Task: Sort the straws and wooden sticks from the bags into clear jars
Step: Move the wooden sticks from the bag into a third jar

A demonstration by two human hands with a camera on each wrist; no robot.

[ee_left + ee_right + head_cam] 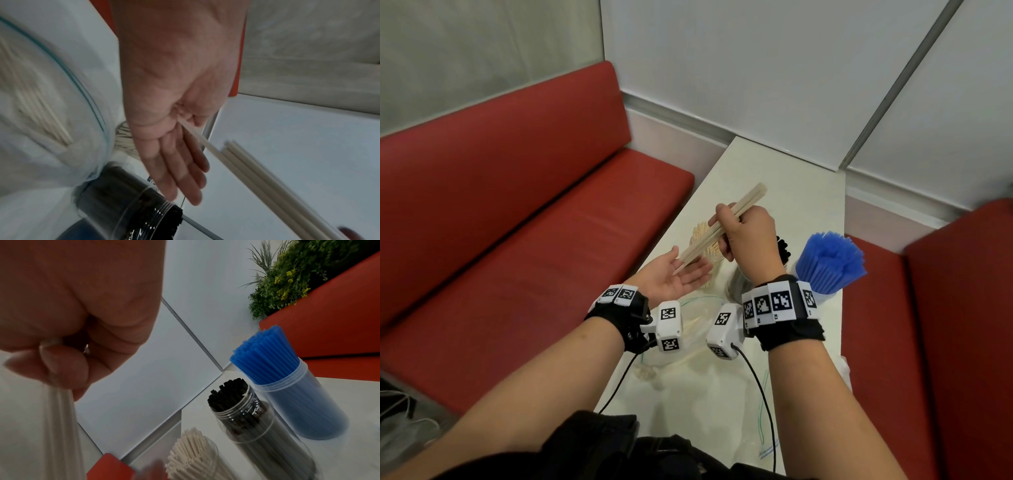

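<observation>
My right hand (736, 233) grips a small bundle of pale wooden sticks (722, 226) above the table, tilted down to the left. Their lower ends touch the palm of my left hand (678, 275), which lies open, palm up. In the left wrist view the sticks (257, 175) reach the flat palm (174, 97). The right wrist view shows my curled fingers (68, 369) round the blurred sticks (59, 426). Behind the hands stands a clear jar of wooden sticks (702, 236), also seen in the right wrist view (195, 456).
A jar of black straws (246, 415) and a jar of blue straws (828, 263) stand to the right on the white table (808, 192). A clear zip bag (688, 329) with a few sticks lies near my wrists. Red benches (517, 205) flank the table.
</observation>
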